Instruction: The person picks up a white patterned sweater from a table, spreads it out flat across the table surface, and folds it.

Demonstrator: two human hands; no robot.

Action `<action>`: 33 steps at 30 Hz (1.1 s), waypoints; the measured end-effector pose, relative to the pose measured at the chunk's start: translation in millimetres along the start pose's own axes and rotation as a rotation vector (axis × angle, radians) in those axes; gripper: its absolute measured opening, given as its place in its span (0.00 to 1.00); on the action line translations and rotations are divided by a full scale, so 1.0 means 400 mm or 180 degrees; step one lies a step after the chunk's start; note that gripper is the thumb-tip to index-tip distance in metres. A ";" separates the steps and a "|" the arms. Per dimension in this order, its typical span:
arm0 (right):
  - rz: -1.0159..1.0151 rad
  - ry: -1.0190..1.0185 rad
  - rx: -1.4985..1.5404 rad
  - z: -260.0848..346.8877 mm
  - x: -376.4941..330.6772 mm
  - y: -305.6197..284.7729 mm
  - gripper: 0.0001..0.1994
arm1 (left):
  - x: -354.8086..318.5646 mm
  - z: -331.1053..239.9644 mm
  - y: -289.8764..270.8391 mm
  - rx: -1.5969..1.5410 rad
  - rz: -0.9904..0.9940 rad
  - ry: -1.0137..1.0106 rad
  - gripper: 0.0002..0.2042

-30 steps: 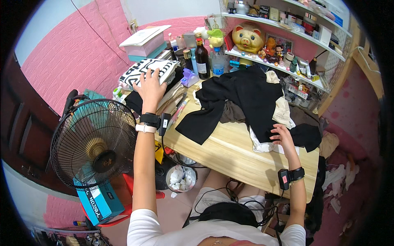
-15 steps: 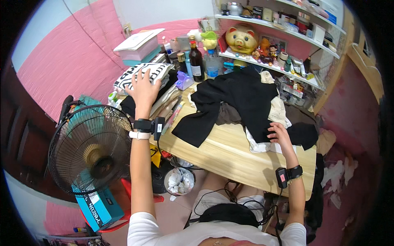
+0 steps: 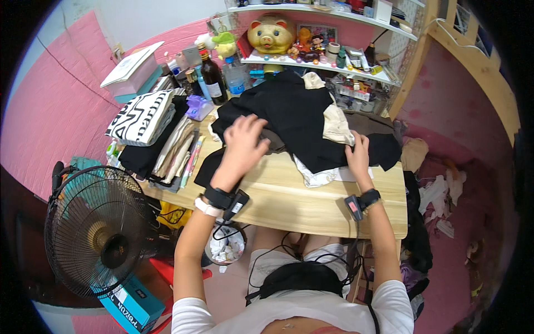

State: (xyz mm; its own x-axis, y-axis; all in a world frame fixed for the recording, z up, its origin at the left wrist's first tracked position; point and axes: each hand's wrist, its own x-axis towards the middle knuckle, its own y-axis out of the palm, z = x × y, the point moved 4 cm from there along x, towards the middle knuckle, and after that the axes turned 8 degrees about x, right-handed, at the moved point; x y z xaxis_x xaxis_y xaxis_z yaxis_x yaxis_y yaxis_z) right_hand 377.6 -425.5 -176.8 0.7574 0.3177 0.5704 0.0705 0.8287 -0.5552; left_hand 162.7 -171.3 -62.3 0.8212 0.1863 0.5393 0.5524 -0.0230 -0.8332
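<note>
A black garment (image 3: 289, 117) lies loosely spread over the wooden table, on top of other crumpled clothes. Above its left part my left hand (image 3: 243, 146) hovers, fingers spread and holding nothing. My right hand (image 3: 359, 158) rests at the right side of the heap, where the black cloth meets a cream garment (image 3: 336, 125); its thumb and fingers look slightly apart. White cloth (image 3: 315, 176) sticks out under the near edge, and dark brown cloth (image 3: 273, 143) shows beside my left hand. A folded white garment with black print (image 3: 142, 118) tops the folded pile at the left.
Bottles, including a dark brown bottle (image 3: 213, 78), stand behind the pile near a purple plastic item (image 3: 198, 107). A shelf (image 3: 334, 71) holds a golden pig figure (image 3: 271, 34). A black fan (image 3: 103, 231) and a waste bin (image 3: 227, 247) are at the lower left.
My left hand has left the folded pile and moved right, over the black garment. My right hand has come to the heap's right side. The view has shifted right.
</note>
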 end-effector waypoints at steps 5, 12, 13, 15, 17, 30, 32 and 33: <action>0.0909 -0.0041 -0.0198 0.049 0.112 0.083 0.19 | -0.029 -0.176 0.175 -0.0565 0.1039 0.0595 0.25; 0.0610 0.0748 0.2238 0.000 0.292 0.020 0.04 | -0.093 -0.242 0.328 -0.0622 0.2237 0.0667 0.28; 0.0136 0.0406 0.2330 0.047 0.315 -0.034 0.04 | -0.100 -0.226 0.348 -0.0444 0.2394 0.0647 0.28; -0.0536 0.0142 0.3135 0.122 0.359 -0.130 0.04 | -0.104 -0.194 0.348 -0.0251 0.2251 0.0499 0.28; -0.1417 -0.0341 0.4488 0.165 0.390 -0.277 0.09 | -0.100 -0.182 0.357 -0.0460 0.2294 0.0212 0.28; 0.0885 -0.0054 0.5217 0.348 0.207 -0.514 0.07 | -0.029 -0.476 0.149 -0.2087 0.0847 0.0573 0.46; 0.0950 -0.0076 0.5293 0.397 0.179 -0.531 0.07 | -0.039 -0.538 0.093 -0.2668 0.0773 0.0835 0.46; 0.0997 -0.0141 0.5278 0.413 0.168 -0.531 0.07 | -0.057 -0.551 0.062 -0.2717 0.0413 0.0975 0.44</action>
State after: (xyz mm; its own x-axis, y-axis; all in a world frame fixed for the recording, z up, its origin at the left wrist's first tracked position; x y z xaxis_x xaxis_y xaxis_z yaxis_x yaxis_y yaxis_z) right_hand 306.4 -504.0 79.3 0.5896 0.5398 0.6008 -0.7993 0.2831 0.5301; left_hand 188.9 -392.5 -68.5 0.8190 -0.1343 0.5579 0.2711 -0.7664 -0.5824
